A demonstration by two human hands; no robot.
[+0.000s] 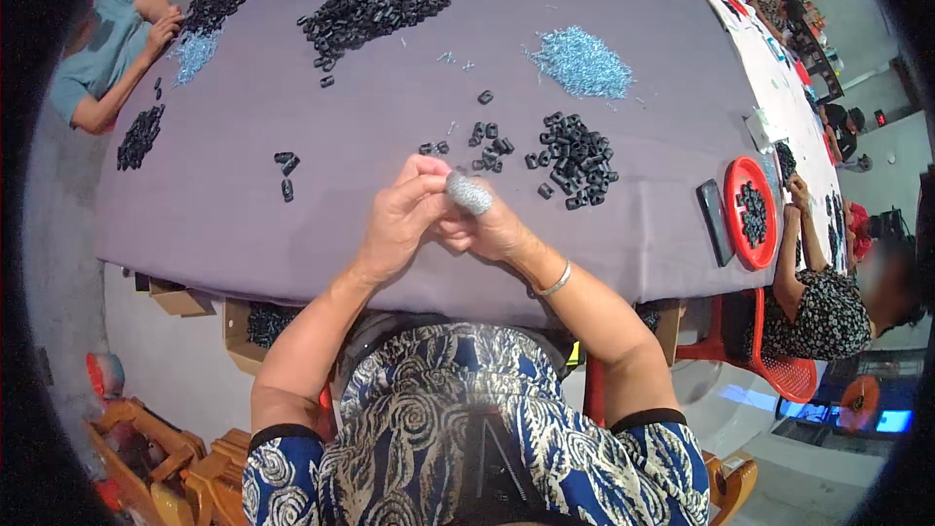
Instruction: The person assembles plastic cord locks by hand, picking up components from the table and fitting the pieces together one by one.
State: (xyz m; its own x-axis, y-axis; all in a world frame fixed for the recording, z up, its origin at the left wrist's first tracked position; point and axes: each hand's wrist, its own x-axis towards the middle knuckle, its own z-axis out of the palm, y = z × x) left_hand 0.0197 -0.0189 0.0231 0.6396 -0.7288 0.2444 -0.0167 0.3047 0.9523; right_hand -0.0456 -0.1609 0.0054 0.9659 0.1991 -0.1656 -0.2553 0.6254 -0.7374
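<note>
Both bare forearms, left forearm [317,336] and right forearm [594,307], rise from the lower frame and converge. Left hand [401,212] and right hand [499,226] meet near frame centre, left fingers bent inward. Right fingers partly hidden; grip undetermined.

A short-sleeved top [390,409] is being worn, its deep blue ground being covered by large cream and pale gold spirals and leaf-like strokes. The same pattern is being carried onto the sleeves [282,477], which are being edged by plain black bands [651,418]. The right wrist [536,261] is being ringed by a slim silver-coloured bracelet [557,281]. On the right hand [502,229], what seems to be the thumb is being covered by a grey, speckled sheath [470,195].
</note>
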